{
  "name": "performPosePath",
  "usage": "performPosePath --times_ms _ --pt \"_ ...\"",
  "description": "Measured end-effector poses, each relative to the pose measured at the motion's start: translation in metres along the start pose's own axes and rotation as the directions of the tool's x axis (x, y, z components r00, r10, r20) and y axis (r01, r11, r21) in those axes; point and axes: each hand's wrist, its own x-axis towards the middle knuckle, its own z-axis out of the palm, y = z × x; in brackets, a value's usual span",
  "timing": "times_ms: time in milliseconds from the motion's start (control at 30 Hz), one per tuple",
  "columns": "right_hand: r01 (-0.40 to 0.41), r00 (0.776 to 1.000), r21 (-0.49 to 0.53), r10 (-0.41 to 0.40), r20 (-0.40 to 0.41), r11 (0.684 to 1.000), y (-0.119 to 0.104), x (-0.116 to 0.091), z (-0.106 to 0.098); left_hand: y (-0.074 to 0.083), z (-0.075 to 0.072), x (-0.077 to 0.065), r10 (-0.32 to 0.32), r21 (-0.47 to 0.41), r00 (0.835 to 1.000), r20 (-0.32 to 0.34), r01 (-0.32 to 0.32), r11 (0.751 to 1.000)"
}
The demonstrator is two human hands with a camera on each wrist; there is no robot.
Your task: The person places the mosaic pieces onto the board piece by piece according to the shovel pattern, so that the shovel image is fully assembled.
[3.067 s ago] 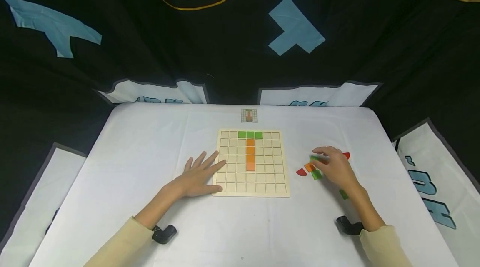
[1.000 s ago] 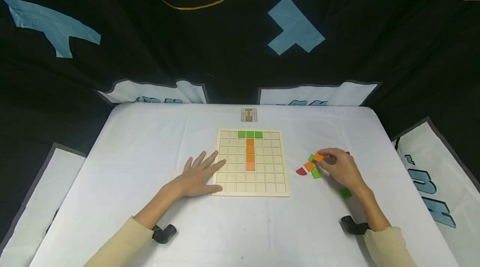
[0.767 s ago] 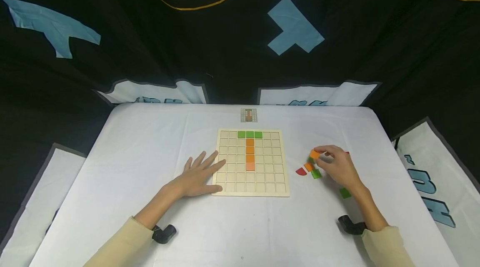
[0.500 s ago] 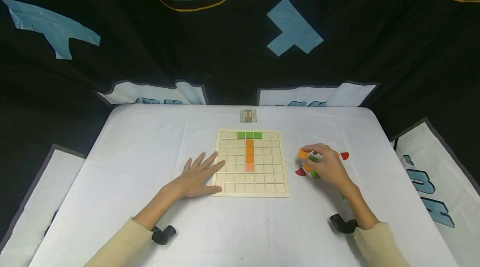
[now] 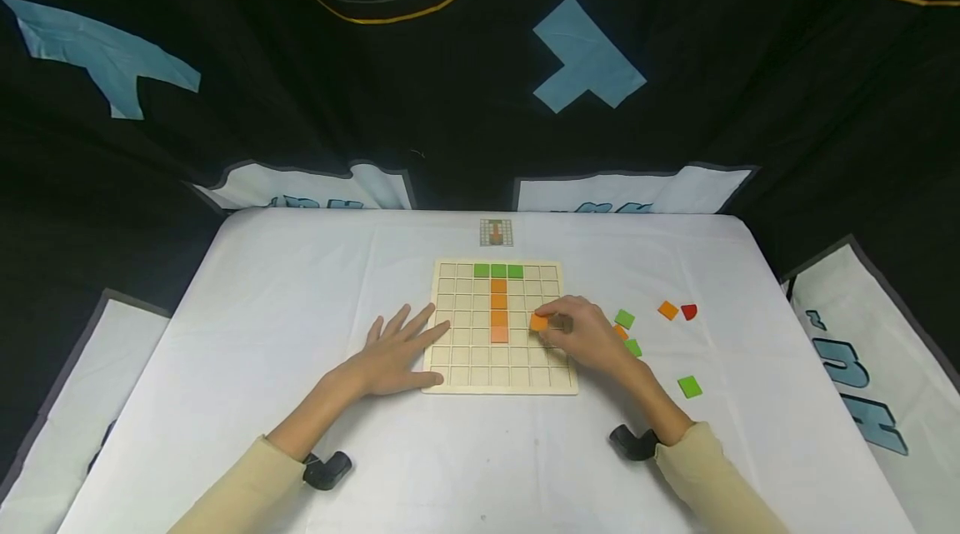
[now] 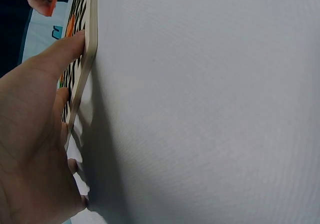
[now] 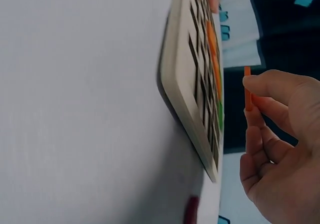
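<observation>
A pale wooden grid board (image 5: pixel 465 381) lies on the white table. Three green square tiles (image 5: pixel 498 271) fill part of its top row, and a column of orange tiles (image 5: pixel 499 301) runs down below them. My left hand (image 5: pixel 386 361) rests with spread fingers on the board's left edge; the left wrist view shows the thumb (image 6: pixel 67 52) against that edge. Over the right half of the board, my right hand (image 5: pixel 588 338) pinches an orange square tile (image 5: pixel 538 322) between thumb and fingers. The right wrist view shows this tile (image 7: pixel 248 89) edge-on, held above the board.
Right of the board lie loose tiles: a green one (image 5: pixel 624 318), a partly hidden orange one (image 5: pixel 621 332), another orange one (image 5: pixel 668 311), a red rounded piece (image 5: pixel 689 311) and a green one (image 5: pixel 690 386). Behind the board lies a small patterned card (image 5: pixel 496 232).
My right hand has lifted an orange tile from the loose pieces and carried it left over the board. The loose tiles are uncovered more. My left hand has stayed in place.
</observation>
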Motion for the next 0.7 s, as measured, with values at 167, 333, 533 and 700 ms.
performPosePath --times_ms 167,333,533,700 --pt "-0.034 0.998 0.01 0.033 0.043 0.999 -0.004 0.006 0.014 0.0 0.0 0.0 -0.003 -0.001 1.0 0.006 0.003 1.0" --pt "-0.046 0.996 -0.023 0.048 0.078 0.999 -0.006 0.01 0.025 -0.001 0.001 0.0 -0.001 0.002 1.0 0.006 0.001 1.0" --pt "-0.056 0.993 -0.06 0.062 0.104 0.997 -0.009 0.013 0.03 -0.001 0.001 0.0 0.003 0.008 1.0 0.005 -0.003 1.0" --pt "-0.041 0.991 -0.066 0.049 0.121 0.997 -0.012 0.016 0.029 -0.002 0.001 0.001 0.003 0.011 1.0 0.008 -0.004 1.0"
